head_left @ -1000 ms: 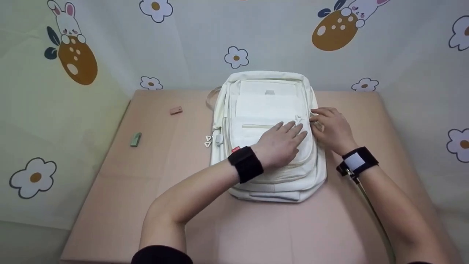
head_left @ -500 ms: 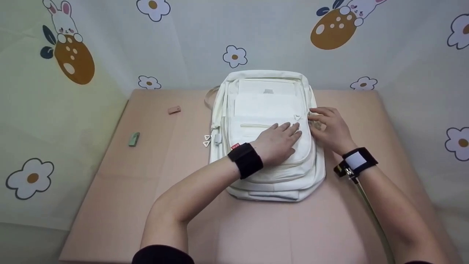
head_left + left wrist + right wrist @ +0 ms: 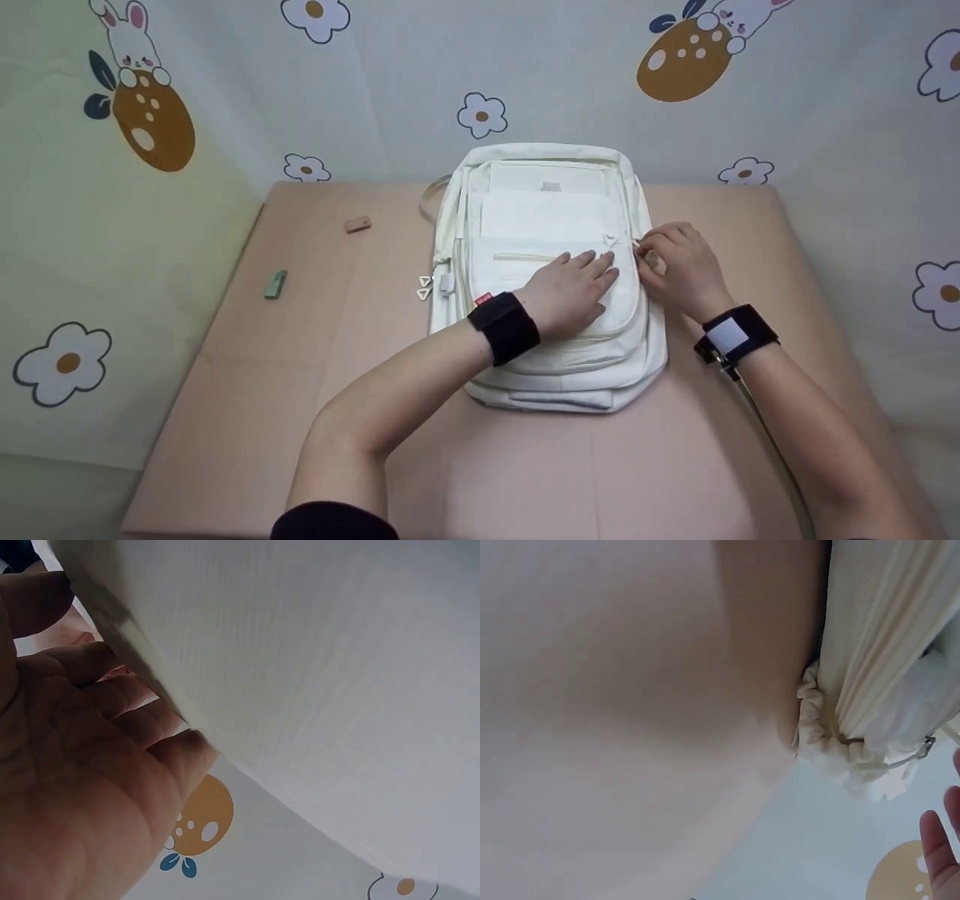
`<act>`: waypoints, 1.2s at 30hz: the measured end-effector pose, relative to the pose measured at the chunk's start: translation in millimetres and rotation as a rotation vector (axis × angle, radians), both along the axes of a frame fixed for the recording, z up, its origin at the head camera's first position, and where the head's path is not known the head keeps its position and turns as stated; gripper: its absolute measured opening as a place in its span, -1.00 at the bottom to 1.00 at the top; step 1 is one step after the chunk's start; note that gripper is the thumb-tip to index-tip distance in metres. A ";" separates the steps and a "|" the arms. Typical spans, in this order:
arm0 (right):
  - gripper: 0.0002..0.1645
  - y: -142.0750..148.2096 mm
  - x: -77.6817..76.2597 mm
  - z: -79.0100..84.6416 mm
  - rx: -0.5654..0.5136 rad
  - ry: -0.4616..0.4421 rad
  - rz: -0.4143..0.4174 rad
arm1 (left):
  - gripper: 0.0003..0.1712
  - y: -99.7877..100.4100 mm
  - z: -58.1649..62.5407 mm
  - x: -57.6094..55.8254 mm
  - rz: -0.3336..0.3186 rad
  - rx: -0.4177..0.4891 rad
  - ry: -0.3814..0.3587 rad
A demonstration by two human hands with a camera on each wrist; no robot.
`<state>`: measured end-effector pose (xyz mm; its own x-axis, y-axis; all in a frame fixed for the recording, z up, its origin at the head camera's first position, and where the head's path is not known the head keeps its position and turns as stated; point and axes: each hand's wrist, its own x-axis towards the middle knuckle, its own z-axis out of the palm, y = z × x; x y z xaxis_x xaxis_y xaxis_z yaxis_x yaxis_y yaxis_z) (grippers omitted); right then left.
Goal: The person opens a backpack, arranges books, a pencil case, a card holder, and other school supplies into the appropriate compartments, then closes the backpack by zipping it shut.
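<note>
A white backpack [image 3: 555,217] lies front side up on the table. Flat on its front pocket rests my left hand [image 3: 568,296], fingers straight and slightly spread; the left wrist view shows its fingertips against the white cloth. At the bag's right side, my right hand [image 3: 686,270] has thumb and forefinger together, pinching what looks like a zipper pull. The right wrist view shows the metal zipper slider [image 3: 928,744] close to my fingers [image 3: 934,840], with most of that hand outside the picture. Another triangular pull [image 3: 610,240] lies on the front of the bag.
On the left part of the table [image 3: 262,420] lie a small pink block [image 3: 358,224] and a small green block [image 3: 276,285]. Two triangular pulls [image 3: 424,288] hang from the bag's left side. A patterned curtain [image 3: 405,67] stands behind the table. A cable [image 3: 776,450] runs along my right forearm.
My right forefinger and thumb have drawn together at the bag's side, and that hand has shifted slightly right. The left hand stays on the front pocket.
</note>
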<state>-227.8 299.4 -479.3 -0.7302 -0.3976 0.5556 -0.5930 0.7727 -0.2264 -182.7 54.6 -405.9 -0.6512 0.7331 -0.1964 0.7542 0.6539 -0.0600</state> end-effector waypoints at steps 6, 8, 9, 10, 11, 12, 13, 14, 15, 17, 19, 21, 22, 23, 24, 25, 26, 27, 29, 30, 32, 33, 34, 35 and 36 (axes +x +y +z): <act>-0.89 -0.8 17.1 10.0 0.049 -0.016 -0.045 | -0.29 -0.6 -0.8 0.5 0.006 0.008 -0.012; -0.88 -0.2 23.2 12.5 0.070 -0.008 -0.039 | -0.29 -0.3 -0.9 0.7 0.008 0.008 -0.016; -0.87 -0.1 26.6 13.7 0.081 -0.004 -0.033 | -0.29 -0.1 -1.1 0.8 0.007 0.008 -0.016; -0.87 -0.3 30.3 15.1 0.091 -0.002 -0.024 | -0.29 -0.2 -1.0 0.9 0.006 0.007 -0.016; -0.87 -0.6 34.2 16.2 0.102 0.003 -0.016 | -0.29 -0.2 -1.1 1.1 0.006 0.007 -0.016; -0.88 -1.1 38.3 17.2 0.112 0.006 -0.008 | -0.29 -0.2 -1.2 1.3 0.005 0.008 -0.015; -0.88 -1.8 42.7 18.2 0.119 0.009 0.002 | -0.29 -0.3 -1.5 1.4 0.005 0.009 -0.015; -0.89 -2.3 47.0 18.8 0.124 0.011 0.010 | -0.29 -0.2 -1.9 1.4 0.003 0.009 -0.012; -0.89 -2.8 51.2 19.0 0.126 0.010 0.017 | -0.29 -0.3 -2.0 1.5 0.001 0.009 -0.009; -0.88 -3.4 58.5 18.9 0.126 0.014 0.025 | -0.29 -0.6 -2.0 1.6 -0.001 0.007 -0.002; -0.87 -3.3 63.5 17.5 0.114 0.010 0.023 | -0.29 -0.8 -1.8 1.6 -0.005 0.002 0.007; -0.86 -3.1 66.3 15.7 0.096 -0.004 0.015 | -0.29 -1.3 -1.3 1.8 -0.008 -0.002 0.013; -0.86 -3.3 66.9 14.8 0.083 -0.017 0.008 | -0.28 -1.9 -0.9 1.9 -0.009 -0.003 0.013; -0.85 -3.5 67.3 13.8 0.068 -0.034 -0.001 | -0.28 -2.4 -0.8 2.0 -0.010 -0.005 0.013; -0.86 -3.7 67.5 12.7 0.054 -0.056 -0.008 | -0.27 -3.3 -0.5 2.4 -0.010 -0.004 0.013; -0.86 -4.2 67.9 11.8 0.038 -0.078 -0.015 | -0.27 -4.2 -0.4 3.0 -0.011 -0.003 0.013; -0.86 -4.7 68.4 10.8 0.021 -0.099 -0.021 | -0.26 -5.5 -0.1 4.1 -0.011 -0.003 0.009; -0.85 -5.1 69.0 10.0 0.005 -0.117 -0.029 | -0.25 -7.1 0.2 5.4 -0.014 0.000 0.007; -0.85 -5.7 70.0 8.6 -0.021 -0.142 -0.041 | -0.24 -11.0 0.1 9.1 -0.024 0.005 0.003; -0.84 -5.9 70.5 8.2 -0.029 -0.147 -0.045 | -0.24 -13.6 0.2 11.5 -0.032 0.007 -0.001; -0.84 -6.1 71.1 8.0 -0.038 -0.149 -0.050 | -0.24 -19.8 -0.3 16.8 -0.050 0.011 -0.005; -0.84 -6.2 71.3 8.2 -0.038 -0.147 -0.051 | -0.24 -23.3 -0.7 19.2 -0.057 0.013 -0.005; -0.85 -6.3 71.5 8.4 -0.034 -0.142 -0.052 | -0.23 -27.0 -1.6 21.4 -0.062 0.014 -0.005; -0.85 -6.5 71.7 8.5 -0.030 -0.136 -0.053 | -0.23 -30.7 -2.2 23.4 -0.063 0.015 -0.004; -0.86 -6.6 71.9 8.9 -0.025 -0.130 -0.053 | -0.22 -34.3 -3.0 24.8 -0.060 0.015 -0.002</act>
<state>-155.8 292.8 -470.4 -0.8162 -0.3440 0.4642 -0.5162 0.7950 -0.3185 -157.9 20.3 -408.9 -0.6058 0.7735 -0.1862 0.7920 0.6085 -0.0493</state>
